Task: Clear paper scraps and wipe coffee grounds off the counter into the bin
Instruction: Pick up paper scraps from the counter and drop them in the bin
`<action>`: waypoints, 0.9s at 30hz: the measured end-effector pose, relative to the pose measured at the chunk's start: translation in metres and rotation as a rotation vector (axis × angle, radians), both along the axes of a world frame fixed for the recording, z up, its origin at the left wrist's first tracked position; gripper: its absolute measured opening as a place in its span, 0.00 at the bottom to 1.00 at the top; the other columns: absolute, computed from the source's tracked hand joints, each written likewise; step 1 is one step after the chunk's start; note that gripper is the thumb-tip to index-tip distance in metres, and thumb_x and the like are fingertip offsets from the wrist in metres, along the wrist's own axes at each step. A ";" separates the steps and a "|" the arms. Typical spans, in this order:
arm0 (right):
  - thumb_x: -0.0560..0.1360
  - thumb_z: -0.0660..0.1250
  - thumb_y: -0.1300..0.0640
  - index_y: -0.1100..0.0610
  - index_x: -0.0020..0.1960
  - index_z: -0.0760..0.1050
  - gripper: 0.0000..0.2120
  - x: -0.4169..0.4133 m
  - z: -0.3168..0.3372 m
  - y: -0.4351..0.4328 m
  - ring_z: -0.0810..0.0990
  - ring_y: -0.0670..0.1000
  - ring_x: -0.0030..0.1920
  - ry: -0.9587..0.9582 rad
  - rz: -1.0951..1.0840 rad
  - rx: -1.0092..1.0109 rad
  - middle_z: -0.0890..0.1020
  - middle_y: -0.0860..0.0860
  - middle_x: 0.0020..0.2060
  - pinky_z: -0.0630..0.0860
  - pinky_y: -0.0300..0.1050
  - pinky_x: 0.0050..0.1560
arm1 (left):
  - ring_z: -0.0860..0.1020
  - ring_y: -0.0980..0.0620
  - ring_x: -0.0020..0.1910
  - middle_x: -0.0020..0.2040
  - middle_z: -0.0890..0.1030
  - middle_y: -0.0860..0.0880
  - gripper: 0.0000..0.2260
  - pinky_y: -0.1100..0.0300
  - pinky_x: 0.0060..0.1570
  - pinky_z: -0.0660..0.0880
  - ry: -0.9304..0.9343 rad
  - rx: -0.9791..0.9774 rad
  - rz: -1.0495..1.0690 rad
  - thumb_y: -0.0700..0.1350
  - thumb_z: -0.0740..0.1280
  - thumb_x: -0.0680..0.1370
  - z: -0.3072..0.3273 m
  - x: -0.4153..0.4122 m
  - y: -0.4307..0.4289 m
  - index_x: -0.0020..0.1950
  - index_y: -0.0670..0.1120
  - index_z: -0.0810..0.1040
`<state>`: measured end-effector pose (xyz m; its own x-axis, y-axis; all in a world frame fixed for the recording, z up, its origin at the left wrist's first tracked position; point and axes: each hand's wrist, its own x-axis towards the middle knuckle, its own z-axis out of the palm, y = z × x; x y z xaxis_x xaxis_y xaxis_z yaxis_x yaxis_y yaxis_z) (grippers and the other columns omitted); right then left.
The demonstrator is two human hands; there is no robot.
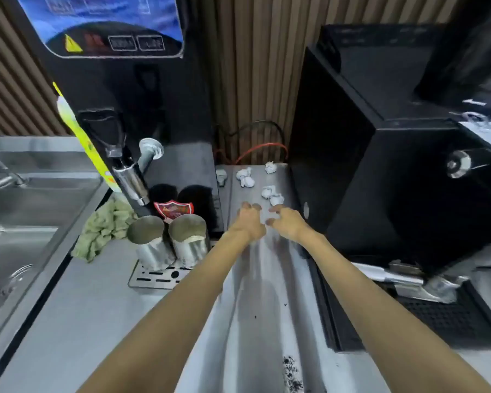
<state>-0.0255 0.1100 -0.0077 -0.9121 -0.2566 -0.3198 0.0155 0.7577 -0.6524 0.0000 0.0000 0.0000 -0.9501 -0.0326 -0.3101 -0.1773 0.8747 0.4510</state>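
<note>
Two bare arms reach out over a shiny metal counter [102, 302]. The left hand [248, 222] is over the counter with its fingers curled down. It looks like it holds nothing, but the picture is a bit blurry there, so it is hard to be sure. The right hand [287, 221] is just beside it, with its fingers spread and bent like a claw. It is open and holds nothing.

Just past the fingertips lie small white paper scraps [271, 194], all crumpled up. Two sit close to the right hand. More paper balls [245, 177] lie farther back, and one more [270, 167] sits near the back edge of the counter. All of them rest in the strip of counter between two black machines.

Dark coffee grounds [292, 373] make a little pile on the counter close to the camera, between the two arms. A few small specks lie a bit farther up.

On the left stands a tall black machine [142, 89] with a shiny spout. Two metal cups [170, 239] stand side by side on a drip tray [153, 276] in front of it. A green cloth [102, 225] lies bunched up beside the cups. A metal sink [26, 211] is at the far left. On the right is a big black coffee machine [380, 180] with a dark grid tray [448, 316] at its base. Red and black wires [261, 148] loop behind the scraps.
</note>
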 end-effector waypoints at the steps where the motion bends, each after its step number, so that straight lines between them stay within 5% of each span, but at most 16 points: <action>1: 0.77 0.62 0.58 0.59 0.69 0.66 0.21 -0.008 -0.004 -0.002 0.70 0.57 0.66 0.004 -0.022 -0.008 0.70 0.59 0.68 0.63 0.43 0.63 | 0.65 0.42 0.70 0.72 0.60 0.41 0.24 0.49 0.67 0.69 -0.011 -0.044 -0.014 0.37 0.60 0.77 -0.004 -0.009 -0.001 0.73 0.41 0.60; 7: 0.75 0.63 0.63 0.57 0.67 0.69 0.20 -0.049 -0.049 -0.013 0.56 0.55 0.75 0.105 -0.062 0.018 0.57 0.56 0.75 0.57 0.48 0.73 | 0.57 0.43 0.74 0.76 0.54 0.43 0.21 0.48 0.63 0.70 -0.055 -0.264 -0.051 0.41 0.58 0.80 -0.042 -0.048 -0.001 0.73 0.45 0.59; 12: 0.77 0.59 0.59 0.52 0.73 0.59 0.25 -0.070 -0.065 -0.018 0.45 0.55 0.77 0.223 -0.003 0.217 0.49 0.54 0.77 0.52 0.53 0.76 | 0.70 0.43 0.65 0.65 0.71 0.42 0.16 0.53 0.57 0.74 -0.033 -0.362 -0.063 0.36 0.59 0.78 -0.050 -0.068 -0.003 0.65 0.41 0.70; 18: 0.77 0.58 0.60 0.58 0.65 0.66 0.16 -0.074 -0.069 -0.012 0.65 0.56 0.68 0.373 0.089 0.415 0.69 0.57 0.65 0.64 0.49 0.67 | 0.73 0.42 0.63 0.63 0.73 0.40 0.15 0.54 0.57 0.74 -0.013 -0.329 -0.034 0.33 0.60 0.77 -0.053 -0.071 -0.001 0.63 0.39 0.71; 22: 0.76 0.60 0.62 0.59 0.62 0.67 0.14 -0.060 -0.063 -0.010 0.67 0.58 0.64 0.350 0.135 0.505 0.70 0.58 0.61 0.73 0.51 0.54 | 0.75 0.41 0.60 0.62 0.74 0.40 0.14 0.53 0.56 0.75 -0.018 -0.202 -0.006 0.35 0.60 0.77 -0.046 -0.066 -0.002 0.62 0.39 0.73; 27: 0.75 0.62 0.63 0.56 0.64 0.67 0.18 -0.032 -0.041 -0.008 0.75 0.60 0.58 0.249 0.051 0.351 0.76 0.57 0.59 0.74 0.50 0.48 | 0.77 0.42 0.59 0.63 0.75 0.41 0.18 0.54 0.53 0.76 -0.054 -0.041 0.017 0.33 0.59 0.75 -0.026 -0.049 0.001 0.64 0.42 0.74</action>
<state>-0.0575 0.1022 -0.0487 -0.9614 -0.2183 -0.1675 -0.1529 0.9300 -0.3342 -0.0486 0.0011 -0.0262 -0.9313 -0.0629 -0.3589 -0.2157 0.8890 0.4039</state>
